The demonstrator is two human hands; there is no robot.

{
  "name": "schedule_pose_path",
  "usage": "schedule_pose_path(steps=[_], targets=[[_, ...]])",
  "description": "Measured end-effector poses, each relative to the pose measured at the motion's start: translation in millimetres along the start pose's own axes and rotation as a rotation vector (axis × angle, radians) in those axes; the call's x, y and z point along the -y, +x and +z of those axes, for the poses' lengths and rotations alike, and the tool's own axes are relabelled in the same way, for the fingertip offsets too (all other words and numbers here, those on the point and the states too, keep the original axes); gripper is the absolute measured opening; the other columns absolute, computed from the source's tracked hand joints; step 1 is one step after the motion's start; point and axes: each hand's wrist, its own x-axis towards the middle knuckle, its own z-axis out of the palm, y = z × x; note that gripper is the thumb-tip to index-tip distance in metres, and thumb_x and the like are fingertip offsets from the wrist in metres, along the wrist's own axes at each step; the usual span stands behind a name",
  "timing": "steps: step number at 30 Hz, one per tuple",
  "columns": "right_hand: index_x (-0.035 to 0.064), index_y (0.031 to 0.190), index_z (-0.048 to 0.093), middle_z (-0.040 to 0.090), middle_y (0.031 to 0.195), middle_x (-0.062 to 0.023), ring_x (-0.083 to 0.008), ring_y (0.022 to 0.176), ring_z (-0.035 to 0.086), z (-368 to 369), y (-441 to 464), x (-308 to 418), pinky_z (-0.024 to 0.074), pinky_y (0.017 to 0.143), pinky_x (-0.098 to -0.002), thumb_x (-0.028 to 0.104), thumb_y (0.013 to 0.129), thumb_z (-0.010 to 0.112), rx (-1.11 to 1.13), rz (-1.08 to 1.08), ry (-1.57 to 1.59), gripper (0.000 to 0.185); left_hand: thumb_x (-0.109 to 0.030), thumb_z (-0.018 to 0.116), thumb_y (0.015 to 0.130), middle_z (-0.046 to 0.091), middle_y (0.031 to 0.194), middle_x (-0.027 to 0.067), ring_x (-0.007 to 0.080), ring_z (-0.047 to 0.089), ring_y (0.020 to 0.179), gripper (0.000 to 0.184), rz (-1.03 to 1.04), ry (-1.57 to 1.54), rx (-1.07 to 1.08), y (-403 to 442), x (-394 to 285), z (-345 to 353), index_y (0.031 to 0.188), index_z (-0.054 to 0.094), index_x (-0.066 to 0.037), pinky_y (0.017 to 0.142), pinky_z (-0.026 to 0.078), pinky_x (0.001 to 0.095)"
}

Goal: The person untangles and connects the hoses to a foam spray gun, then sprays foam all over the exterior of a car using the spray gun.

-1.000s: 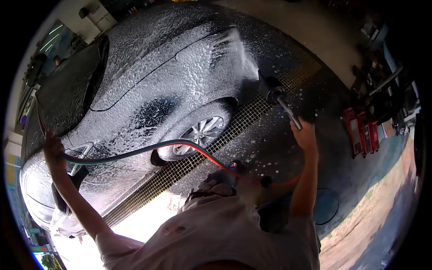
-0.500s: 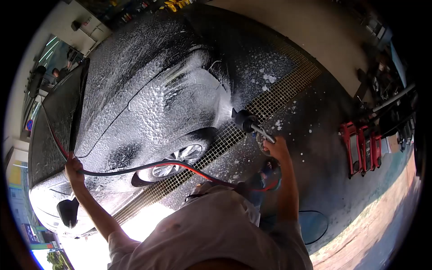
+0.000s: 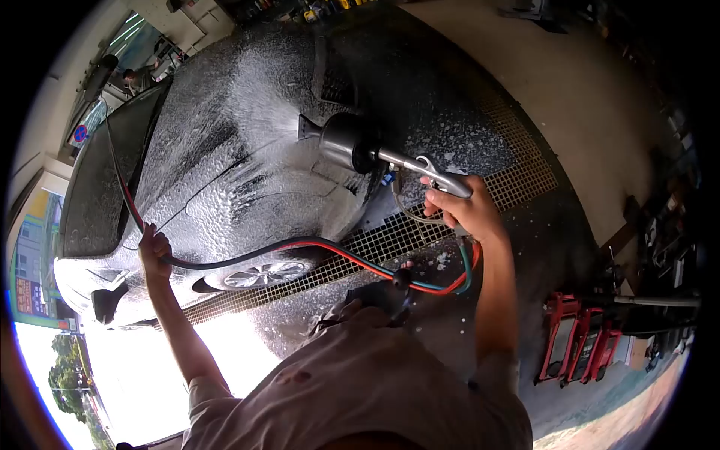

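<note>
My right hand (image 3: 466, 208) is closed round the metal handle of a foam spray gun (image 3: 351, 142). White foam fans from its flat black nozzle onto the hood of a dark car (image 3: 259, 169), whose front is coated in suds. Higher up than the wheel, on the left, my left hand (image 3: 154, 249) grips a hose (image 3: 300, 241), dark and red, that sags across in front of the car toward the gun. Green and red hose ends meet the gun's handle below my right hand. The car's wheel (image 3: 266, 274) shows under the hose.
A grated floor drain (image 3: 397, 238) runs beside the car over wet, foam-spotted floor. Red floor jacks (image 3: 574, 341) stand at the right. Another person (image 3: 139, 79) is beyond the windshield at the upper left. Bottles line the far wall.
The spray gun has swung up and left, its foam moving from the front corner to the hood. My left hand has shifted slightly right, still on the hose, and the view has turned.
</note>
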Motion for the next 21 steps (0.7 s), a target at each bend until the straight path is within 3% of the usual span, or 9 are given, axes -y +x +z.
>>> schedule_pose_path(steps=[1, 3, 5, 7, 10, 12, 14, 17, 21], targets=[[-0.0015, 0.11, 0.067, 0.069, 0.072, -0.0096, -0.0094, 0.053, 0.06, -19.2, 16.2, -1.5, 0.0403, 0.041, -0.0214, 0.012, 0.088, 0.068, 0.059, 0.008, 0.051, 0.026, -0.029, 0.048, 0.103, 0.03, 0.055, -0.0049, 0.0031, 0.026, 0.044, 0.024, -0.001, -0.029, 0.059, 8.3, 5.9, 22.8, 0.095, 0.056, -0.009, 0.038, 0.022, 0.0181], [-0.002, 0.109, 0.067, 0.069, 0.072, -0.0099, -0.0104, 0.055, 0.062, -55.0, 46.5, -14.0, 0.0407, 0.041, -0.0218, 0.012, 0.088, 0.068, 0.104, 0.025, 0.106, 0.025, -0.029, 0.047, 0.104, 0.028, 0.052, -0.0069, 0.0017, 0.022, 0.04, 0.021, 0.009, -0.059, -0.051, 28.2, 34.6, 73.2, 0.091, 0.051, -0.012, 0.034, 0.017, 0.0186], [-0.0019, 0.107, 0.067, 0.068, 0.072, -0.0103, -0.0123, 0.059, 0.065, -91.5, 88.3, -32.6, 0.0411, 0.041, -0.0222, 0.012, 0.089, 0.067, 0.114, 0.101, 0.006, 0.023, -0.03, 0.045, 0.104, 0.029, 0.052, -0.006, 0.0023, 0.023, 0.04, 0.024, -0.046, -0.179, 0.177, 62.9, 68.2, 114.7, 0.09, 0.051, -0.011, 0.034, 0.018, 0.0192], [-0.0014, 0.105, 0.067, 0.068, 0.072, -0.0091, -0.0108, 0.06, 0.063, -116.7, 123.4, -53.3, 0.0426, 0.042, -0.0243, 0.014, 0.09, 0.065, 0.039, 0.12, -0.045, 0.021, -0.031, 0.043, 0.105, 0.029, 0.051, -0.0055, 0.0041, 0.023, 0.04, 0.028, -0.082, -0.122, -0.052, 89.9, 100.0, 176.8, 0.086, 0.052, -0.013, 0.035, 0.021, 0.0204], [0.0008, 0.104, 0.068, 0.068, 0.072, -0.0078, -0.0126, 0.06, 0.063, -149.6, 184.7, -76.0, 0.0482, 0.05, -0.0301, 0.016, 0.091, 0.062, 0.007, 0.228, -0.403, 0.02, -0.029, 0.045, 0.104, 0.029, 0.051, -0.0056, 0.0037, 0.024, 0.04, 0.027, -0.109, -0.13, 0.045, 140.3, 122.0, 232.9, 0.085, 0.052, -0.013, 0.035, 0.02, 0.0201], [0.002, 0.094, 0.069, 0.065, 0.068, -0.0085, -0.0167, 0.057, 0.061, -163.1, 218.6, -112.2, 0.0493, 0.056, -0.0342, 0.019, 0.091, 0.062, -0.023, 0.219, -0.454, 0.019, -0.029, 0.046, 0.104, 0.03, 0.051, -0.0057, 0.0035, 0.024, 0.04, 0.026, -0.073, -0.084, 0.009, 159.9, 118.4, 265.7, 0.084, 0.051, -0.013, 0.036, 0.02, 0.0199], [0.0013, 0.088, 0.066, 0.06, 0.062, -0.0086, -0.02, 0.053, 0.058, -178.6, 258.8, -145.4, 0.0454, 0.051, -0.0363, 0.02, 0.091, 0.062, -0.019, 0.193, -0.666, 0.019, -0.03, 0.046, 0.104, 0.029, 0.051, -0.006, 0.0034, 0.023, 0.04, 0.026, -0.045, -0.039, 0.01, 179.5, 115.2, 295.8, 0.084, 0.05, -0.013, 0.035, 0.019, 0.0198], [0.001, 0.086, 0.064, 0.055, 0.058, -0.008, -0.02, 0.048, 0.052, -196.8, 304.9, -189.9, 0.0419, 0.048, -0.0377, 0.02, 0.09, 0.063, 0.093, 0.171, -0.794, 0.02, -0.03, 0.044, 0.104, 0.029, 0.051, -0.0065, 0.0034, 0.023, 0.04, 0.026, -0.042, -0.005, -0.058, 188.7, 123.6, 329.6, 0.085, 0.048, -0.014, 0.035, 0.018, 0.0199], [-0.0002, 0.088, 0.064, 0.065, 0.072, -0.0195, -0.0348, 0.065, 0.065, -225.1, 361.7, -233.7, 0.0487, 0.06, -0.0457, 0.016, 0.085, 0.063, 0.384, 0.069, -0.869, 0.017, -0.026, 0.045, 0.104, 0.031, 0.052, -0.0063, 0.0032, 0.025, 0.04, 0.02, -0.099, 0.002, -0.171, 207.3, 164.9, 357.0, 0.09, 0.052, -0.015, 0.035, 0.018, 0.0201]])
